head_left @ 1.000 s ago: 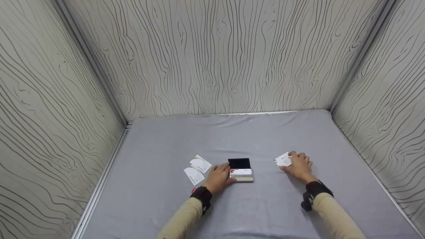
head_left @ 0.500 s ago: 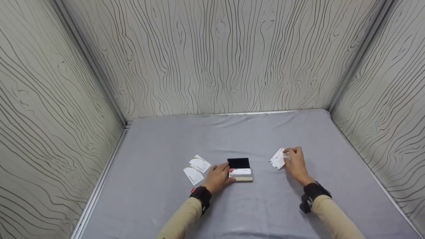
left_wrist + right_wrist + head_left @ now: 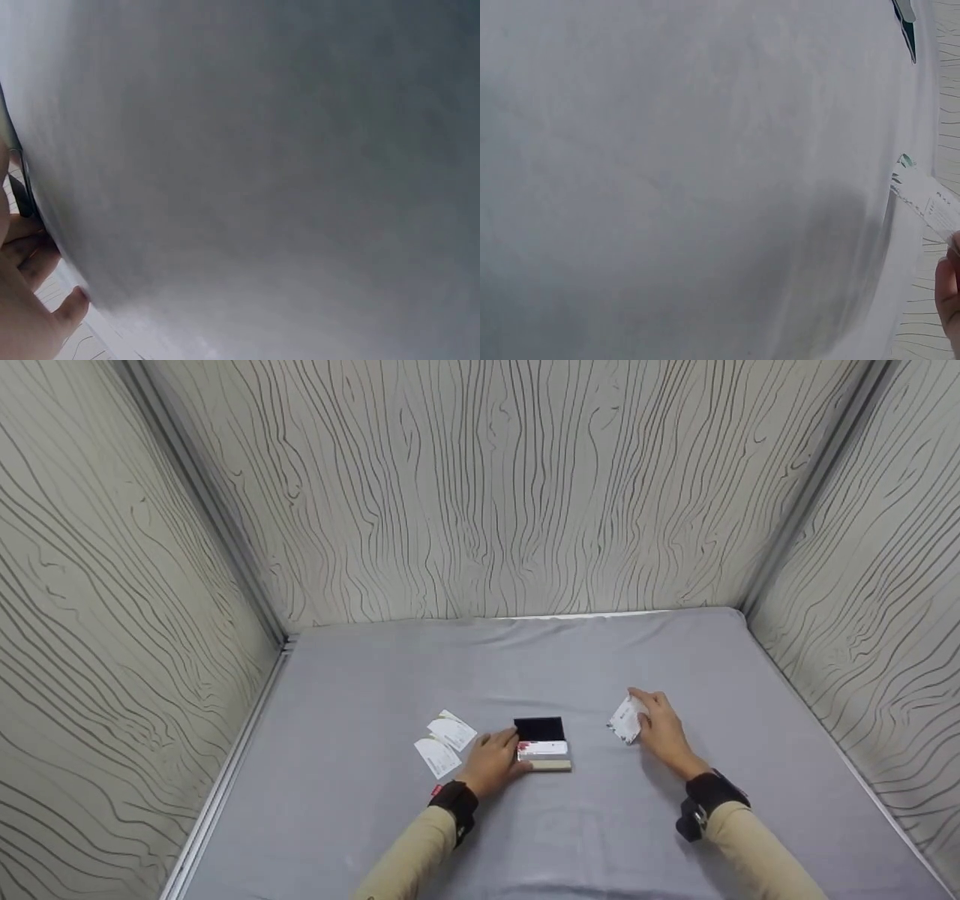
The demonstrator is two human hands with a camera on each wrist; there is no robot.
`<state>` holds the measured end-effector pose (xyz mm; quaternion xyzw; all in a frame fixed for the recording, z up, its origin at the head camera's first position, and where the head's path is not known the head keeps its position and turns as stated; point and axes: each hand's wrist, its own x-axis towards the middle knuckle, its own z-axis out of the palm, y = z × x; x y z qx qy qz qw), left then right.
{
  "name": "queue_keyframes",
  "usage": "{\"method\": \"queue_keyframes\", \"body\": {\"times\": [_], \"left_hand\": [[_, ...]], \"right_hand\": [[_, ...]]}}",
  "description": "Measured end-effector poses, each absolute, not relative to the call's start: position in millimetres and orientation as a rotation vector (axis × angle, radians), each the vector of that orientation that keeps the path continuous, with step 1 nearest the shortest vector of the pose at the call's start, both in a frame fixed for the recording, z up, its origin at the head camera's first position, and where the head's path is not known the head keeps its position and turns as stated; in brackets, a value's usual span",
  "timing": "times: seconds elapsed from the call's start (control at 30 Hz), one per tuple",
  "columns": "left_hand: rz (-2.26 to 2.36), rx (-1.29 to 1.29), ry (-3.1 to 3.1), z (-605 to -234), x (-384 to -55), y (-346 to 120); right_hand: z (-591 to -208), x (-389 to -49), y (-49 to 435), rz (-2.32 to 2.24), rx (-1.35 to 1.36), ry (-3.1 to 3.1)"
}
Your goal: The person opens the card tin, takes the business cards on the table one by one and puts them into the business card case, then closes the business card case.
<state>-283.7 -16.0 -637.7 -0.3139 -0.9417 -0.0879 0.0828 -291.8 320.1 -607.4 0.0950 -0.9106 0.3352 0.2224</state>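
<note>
Box: open on the grey cloth [image 3: 360, 810], in the middle of the near half; dark lid [image 3: 540, 728] folded to the far side, tan strip [image 3: 553, 766] along the near edge.
Inside the box: white card stack [image 3: 543, 748] with red print at its left end.
Left hand [image 3: 491, 763]: grips the box's left side, thumb at the near edge.
Right hand [image 3: 664, 733]: pinches a loose card [image 3: 625, 721] between thumb and fingers, to the right of the box and well apart from it.
Loose card: white, printed, tilted; I cannot tell if it touches the cloth.
Left of the box: far card [image 3: 454, 730] and near card [image 3: 437, 757], lying close together, beyond the left hand.
Wrists: black straps [image 3: 456, 808], tan sleeves [image 3: 416, 844].
</note>
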Motion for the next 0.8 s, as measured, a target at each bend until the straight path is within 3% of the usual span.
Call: {"method": "queue_keyframes", "body": {"times": [0.8], "left_hand": [[-0.324, -0.946, -2.815, -635, -283, -16]], "right_hand": [[-600, -284, 265, 1.061, 0.390, -2.456]]}}
